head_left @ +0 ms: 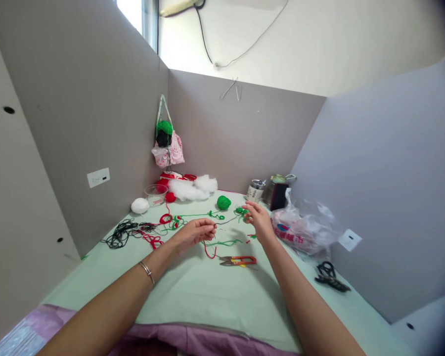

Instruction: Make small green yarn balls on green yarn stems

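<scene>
My left hand (193,232) hovers over the pale green table (207,296), fingers pinched on the end of a thin dark strand (226,222). That strand runs right to my right hand (256,218), whose fingers are closed around a small green yarn piece (240,211). Just below my hands, red and yellow thread snips (238,260) lie on the table. Loose green yarn (222,243) and a short red strand (208,252) lie under my left hand. A green yarn ball (223,202) sits behind my hands.
Tangled black yarn (119,234) and red yarn lie at left. White stuffing (193,188), a white ball (140,205) and a clear cup stand at the back. A plastic bag (300,228) and black scissors (330,277) lie at right. Grey partitions wall the table; a pink bag (167,148) hangs there.
</scene>
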The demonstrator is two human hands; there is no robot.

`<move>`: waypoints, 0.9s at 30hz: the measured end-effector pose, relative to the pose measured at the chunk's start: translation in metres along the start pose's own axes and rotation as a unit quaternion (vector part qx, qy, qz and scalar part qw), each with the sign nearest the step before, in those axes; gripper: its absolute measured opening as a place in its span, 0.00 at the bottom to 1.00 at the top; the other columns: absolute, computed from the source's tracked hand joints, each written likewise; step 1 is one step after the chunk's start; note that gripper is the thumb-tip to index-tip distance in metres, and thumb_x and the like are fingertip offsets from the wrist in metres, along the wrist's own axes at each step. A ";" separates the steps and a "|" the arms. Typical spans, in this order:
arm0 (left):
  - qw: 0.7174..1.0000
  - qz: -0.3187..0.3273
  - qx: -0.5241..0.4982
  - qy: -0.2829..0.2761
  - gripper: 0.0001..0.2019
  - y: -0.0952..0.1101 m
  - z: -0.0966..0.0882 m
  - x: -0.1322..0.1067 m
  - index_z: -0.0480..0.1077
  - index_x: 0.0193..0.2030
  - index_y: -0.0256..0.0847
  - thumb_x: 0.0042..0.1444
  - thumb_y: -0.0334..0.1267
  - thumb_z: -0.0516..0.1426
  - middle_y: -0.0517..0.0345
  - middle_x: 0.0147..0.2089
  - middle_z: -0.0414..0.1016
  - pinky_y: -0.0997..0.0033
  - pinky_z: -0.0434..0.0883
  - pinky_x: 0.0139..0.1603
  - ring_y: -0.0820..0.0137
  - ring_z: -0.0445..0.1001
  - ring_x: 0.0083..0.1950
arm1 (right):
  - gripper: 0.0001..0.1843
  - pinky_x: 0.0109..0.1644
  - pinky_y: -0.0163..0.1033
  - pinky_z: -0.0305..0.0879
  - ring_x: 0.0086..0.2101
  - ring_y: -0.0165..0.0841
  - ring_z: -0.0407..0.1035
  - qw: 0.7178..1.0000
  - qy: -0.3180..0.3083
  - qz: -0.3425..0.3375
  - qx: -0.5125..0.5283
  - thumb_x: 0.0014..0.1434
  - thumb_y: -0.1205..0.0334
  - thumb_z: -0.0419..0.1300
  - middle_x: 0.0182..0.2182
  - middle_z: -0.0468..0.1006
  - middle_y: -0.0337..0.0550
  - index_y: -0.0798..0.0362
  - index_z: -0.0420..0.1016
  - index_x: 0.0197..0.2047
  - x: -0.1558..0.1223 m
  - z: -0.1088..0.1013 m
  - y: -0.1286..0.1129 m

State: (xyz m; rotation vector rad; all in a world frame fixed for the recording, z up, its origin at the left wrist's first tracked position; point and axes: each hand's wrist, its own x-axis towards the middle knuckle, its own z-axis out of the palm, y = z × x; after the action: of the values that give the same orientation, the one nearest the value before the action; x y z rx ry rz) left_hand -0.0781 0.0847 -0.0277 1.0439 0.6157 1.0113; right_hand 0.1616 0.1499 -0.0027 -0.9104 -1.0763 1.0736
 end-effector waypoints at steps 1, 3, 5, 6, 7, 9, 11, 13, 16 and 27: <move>1.000 0.007 -0.020 0.016 0.13 0.001 -0.001 0.000 0.73 0.38 0.34 0.47 0.37 0.67 0.55 0.35 0.75 0.77 0.71 0.40 0.77 0.73 0.33 | 0.16 0.20 0.28 0.57 0.22 0.25 0.65 0.998 0.020 -0.039 -0.038 0.45 0.58 0.69 0.28 0.76 0.39 0.53 0.75 0.38 0.000 0.000 0.001; 0.997 0.017 -0.057 0.042 0.12 0.001 -0.002 0.002 0.72 0.38 0.35 0.47 0.34 0.67 0.57 0.34 0.75 0.78 0.72 0.40 0.77 0.74 0.33 | 0.11 0.20 0.29 0.54 0.21 0.25 0.61 0.990 -0.006 -0.088 -0.107 0.48 0.56 0.67 0.24 0.73 0.37 0.53 0.76 0.32 -0.004 0.004 0.000; 0.995 0.023 -0.082 0.055 0.11 0.001 -0.005 0.004 0.71 0.37 0.35 0.48 0.33 0.66 0.57 0.34 0.75 0.78 0.73 0.40 0.77 0.75 0.33 | 0.12 0.20 0.31 0.51 0.19 0.25 0.57 0.977 -0.103 -0.082 -0.169 0.52 0.53 0.65 0.19 0.69 0.37 0.54 0.76 0.26 -0.012 0.013 0.000; 0.994 0.026 -0.089 0.059 0.11 0.001 -0.006 0.005 0.71 0.37 0.35 0.49 0.33 0.66 0.57 0.34 0.75 0.78 0.73 0.40 0.77 0.75 0.34 | 0.14 0.21 0.32 0.51 0.19 0.25 0.55 0.966 -0.156 -0.071 -0.196 0.53 0.53 0.64 0.18 0.68 0.37 0.54 0.76 0.25 -0.018 0.018 0.001; 0.993 0.029 -0.094 0.063 0.10 0.000 -0.007 0.005 0.71 0.37 0.35 0.49 0.32 0.66 0.58 0.34 0.75 0.78 0.73 0.40 0.77 0.75 0.34 | 0.13 0.22 0.32 0.52 0.19 0.26 0.56 0.953 -0.200 -0.066 -0.220 0.53 0.52 0.64 0.19 0.69 0.38 0.54 0.77 0.25 -0.025 0.024 0.002; 0.992 0.034 -0.098 0.065 0.10 0.000 -0.007 0.005 0.71 0.37 0.35 0.49 0.32 0.66 0.57 0.35 0.75 0.79 0.73 0.41 0.77 0.76 0.34 | 0.10 0.25 0.33 0.54 0.22 0.27 0.58 0.927 -0.253 -0.085 -0.264 0.52 0.54 0.66 0.25 0.74 0.40 0.52 0.79 0.29 -0.039 0.037 0.008; 0.993 0.038 -0.096 0.059 0.11 -0.002 -0.007 0.005 0.71 0.37 0.35 0.49 0.32 0.66 0.57 0.34 0.75 0.78 0.73 0.41 0.77 0.76 0.35 | 0.09 0.28 0.34 0.57 0.25 0.28 0.60 0.905 -0.271 -0.121 -0.305 0.51 0.55 0.67 0.30 0.76 0.41 0.50 0.80 0.32 -0.051 0.047 0.014; 0.994 0.041 -0.090 0.052 0.11 -0.004 -0.006 0.005 0.72 0.38 0.35 0.48 0.33 0.67 0.57 0.34 0.75 0.78 0.73 0.42 0.77 0.76 0.35 | 0.08 0.30 0.35 0.57 0.26 0.28 0.61 0.897 -0.268 -0.136 -0.325 0.53 0.55 0.65 0.31 0.75 0.41 0.50 0.80 0.33 -0.058 0.053 0.017; 0.993 0.055 -0.072 0.072 0.12 -0.004 -0.007 0.008 0.72 0.37 0.35 0.47 0.35 0.67 0.56 0.35 0.76 0.77 0.73 0.41 0.76 0.75 0.35 | 0.09 0.27 0.34 0.54 0.23 0.27 0.59 0.919 -0.266 -0.085 -0.277 0.55 0.55 0.63 0.24 0.72 0.39 0.52 0.78 0.31 -0.056 0.053 0.015; 0.732 0.365 0.209 0.535 0.06 0.059 -0.097 -0.007 0.75 0.35 0.41 0.49 0.36 0.63 0.57 0.42 0.73 0.72 0.68 0.46 0.70 0.70 0.42 | 0.15 0.19 0.29 0.48 0.19 0.21 0.57 0.999 -0.037 0.023 0.026 0.43 0.56 0.69 0.25 0.73 0.38 0.54 0.67 0.26 0.003 0.001 0.000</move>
State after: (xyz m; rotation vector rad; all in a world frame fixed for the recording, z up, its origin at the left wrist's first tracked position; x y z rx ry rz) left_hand -0.1826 0.1271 -0.0139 1.0282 1.4842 2.3128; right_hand 0.1613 0.1525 -0.0019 -0.8640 -1.0872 1.1765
